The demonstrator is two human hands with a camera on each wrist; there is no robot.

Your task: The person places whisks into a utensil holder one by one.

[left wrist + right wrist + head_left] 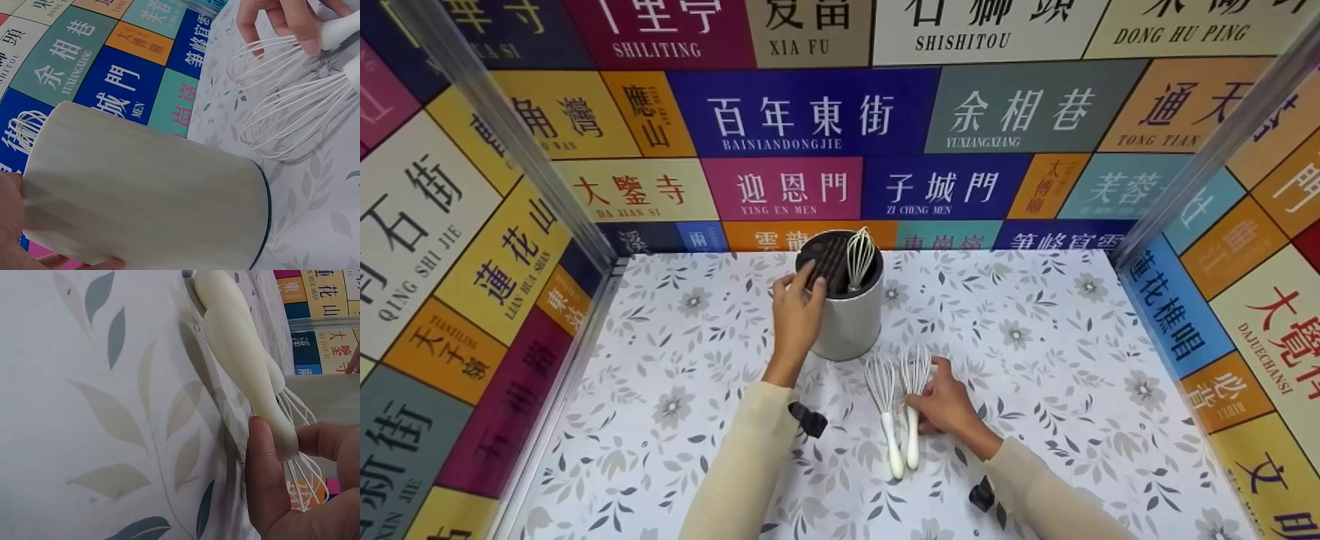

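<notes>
A pale cylindrical utensil holder with a dark slotted insert stands upright on the cloth. One whisk is in it, wire end up. My left hand grips the holder at its top left, fingertips over the rim; in the left wrist view its fingers show against the holder's side. Two white-handled whisks lie side by side in front of the holder. Between thumb and fingers, my right hand pinches the right-hand whisk where handle meets wires. The left-hand whisk lies untouched beside it.
A white cloth with a grey leaf and flower print covers the table. Panels with coloured street-name signs rise behind and on both sides. Clear strips run along the corners where panels meet.
</notes>
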